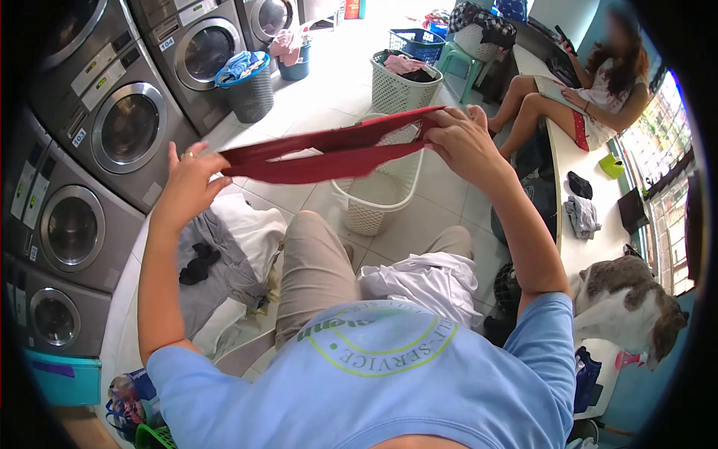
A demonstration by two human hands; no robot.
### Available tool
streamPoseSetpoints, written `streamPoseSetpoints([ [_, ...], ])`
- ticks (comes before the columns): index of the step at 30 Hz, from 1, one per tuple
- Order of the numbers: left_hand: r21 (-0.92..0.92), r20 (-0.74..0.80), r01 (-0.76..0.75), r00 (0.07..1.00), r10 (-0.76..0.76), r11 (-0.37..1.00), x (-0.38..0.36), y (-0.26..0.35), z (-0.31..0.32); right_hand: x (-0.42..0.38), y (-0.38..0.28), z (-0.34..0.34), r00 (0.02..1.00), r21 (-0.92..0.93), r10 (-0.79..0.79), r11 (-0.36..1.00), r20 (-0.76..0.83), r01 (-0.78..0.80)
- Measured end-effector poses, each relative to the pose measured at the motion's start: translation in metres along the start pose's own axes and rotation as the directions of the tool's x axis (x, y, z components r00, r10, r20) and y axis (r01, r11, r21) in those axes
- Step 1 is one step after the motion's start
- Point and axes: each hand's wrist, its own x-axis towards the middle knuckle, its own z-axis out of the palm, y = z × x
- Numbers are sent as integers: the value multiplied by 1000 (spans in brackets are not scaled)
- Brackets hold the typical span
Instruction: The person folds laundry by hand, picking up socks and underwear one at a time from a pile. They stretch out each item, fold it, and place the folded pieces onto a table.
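A dark red piece of clothing (318, 170) is stretched out in the air in front of me, slightly blurred, with gaps between its folds; its exact kind is hard to tell. My left hand (193, 179) pinches one end of it, and my right hand (467, 146) grips the other, a little higher. Beneath it on the floor stands a white plastic laundry basket (372, 215), partly hidden by the cloth. A white garment (426, 283) lies across my lap. To my left are grey clothes (217, 243) with a small black item (199, 263) on top.
Washing machines (127, 127) line the left side. Baskets of laundry (404, 82) and a dark bin (250, 93) stand ahead. On the right, a person (609, 97) sits on a counter (542, 78), where a cat (624, 299) and folded grey cloth (582, 217) also are.
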Motion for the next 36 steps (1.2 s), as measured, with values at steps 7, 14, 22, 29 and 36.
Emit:
streamPoseSetpoints([
  [7,212,-43,-42,998,52,976,8,1,27,13,31,24,989,619,56,784,-138,42],
  [14,-283,33,-47,998,59,958,12,-16,26,11,36,50,937,960,228,25,266,-278],
  [22,-213,-65,-26,998,12,977,0,-38,55,1,-2,92,961,848,266,488,80,-205],
  [29,-285,695,412,711,-109,866,-63,-32,89,-90,-81,142,972,711,-221,696,81,99],
  [36,-345,874,447,473,109,826,-82,-53,144,-134,-113,158,908,836,-321,546,270,-56],
])
